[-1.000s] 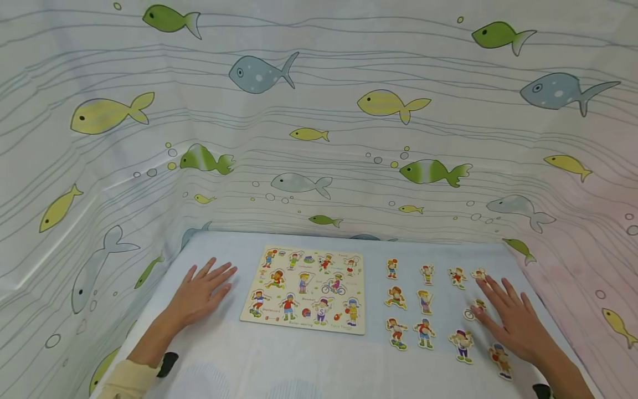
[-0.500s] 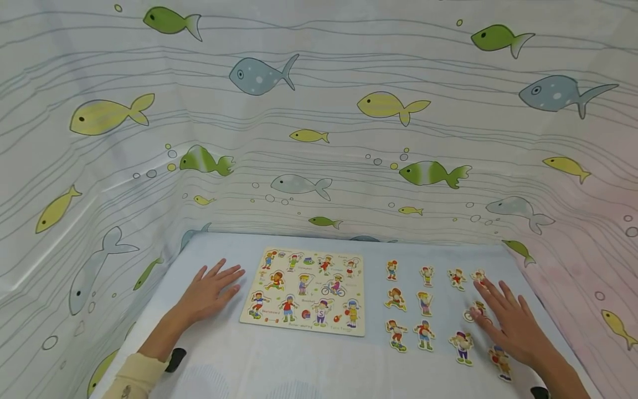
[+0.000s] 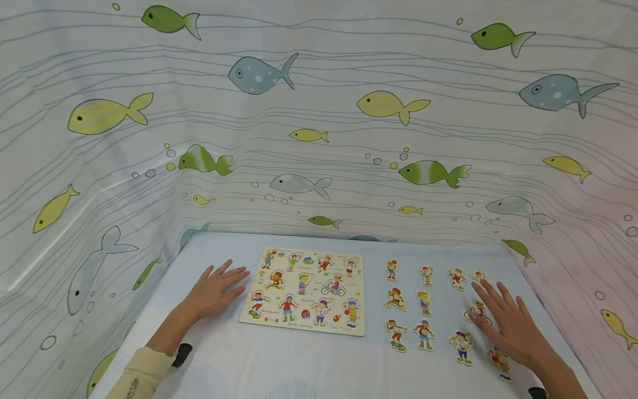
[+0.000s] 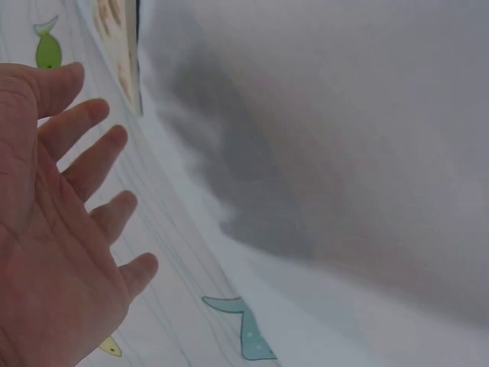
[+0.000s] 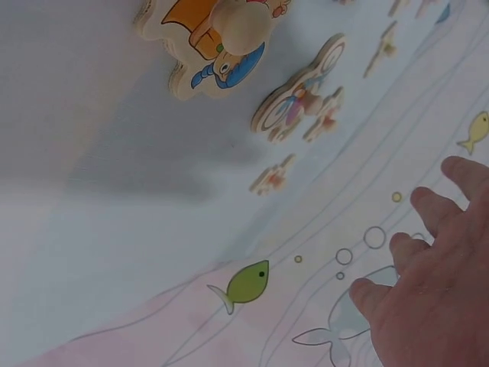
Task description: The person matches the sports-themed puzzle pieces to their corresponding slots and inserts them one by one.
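My left hand [image 3: 211,292], fingers spread and holding nothing, hovers just left of a cream wooden puzzle board [image 3: 294,292] printed with children at sports. In the left wrist view that hand [image 4: 65,214] shows its palm, with a corner of the board [image 4: 121,46] beyond. My right hand [image 3: 515,327], also spread and without a grip on anything, is over the right side of the loose puzzle pieces. It overlaps the cyclist piece [image 3: 480,310] and the ball-player piece [image 3: 500,363]. The right wrist view shows a round knob [image 5: 243,29] on a blue-haired figure piece [image 5: 200,34].
Several more pieces lie in rough rows right of the board, among them a runner [image 3: 395,298], a skateboarder [image 3: 396,334] and a batter [image 3: 462,347]. A pale cloth [image 3: 224,360] covers the table. Fish-patterned sheeting [image 3: 344,166] walls in the back and sides.
My left hand has drifted right, closer to the board. My right hand has shifted very slightly left. Board and pieces have stayed where they were.
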A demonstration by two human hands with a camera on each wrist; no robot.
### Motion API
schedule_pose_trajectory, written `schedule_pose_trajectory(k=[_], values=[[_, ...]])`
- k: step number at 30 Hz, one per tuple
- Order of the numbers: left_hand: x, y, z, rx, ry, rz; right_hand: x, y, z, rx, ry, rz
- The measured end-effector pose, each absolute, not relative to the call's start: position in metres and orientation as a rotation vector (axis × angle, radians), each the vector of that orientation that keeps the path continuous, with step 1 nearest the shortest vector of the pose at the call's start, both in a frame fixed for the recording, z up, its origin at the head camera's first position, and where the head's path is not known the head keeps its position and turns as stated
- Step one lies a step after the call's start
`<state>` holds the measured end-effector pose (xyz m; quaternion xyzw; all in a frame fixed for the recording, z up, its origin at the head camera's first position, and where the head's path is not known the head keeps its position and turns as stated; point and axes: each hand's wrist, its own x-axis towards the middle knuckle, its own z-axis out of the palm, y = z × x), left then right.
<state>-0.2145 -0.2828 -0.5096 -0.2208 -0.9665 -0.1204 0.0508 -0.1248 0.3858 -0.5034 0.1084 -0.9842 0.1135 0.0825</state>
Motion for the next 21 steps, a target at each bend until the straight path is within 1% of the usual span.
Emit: schedule_pose_trajectory(k=[21], values=[[-0.231,-0.273,-0.517,-0.751,-3.01,-0.381,-0.125,0.386,-0.505,0.304,-2.947,0.341]])
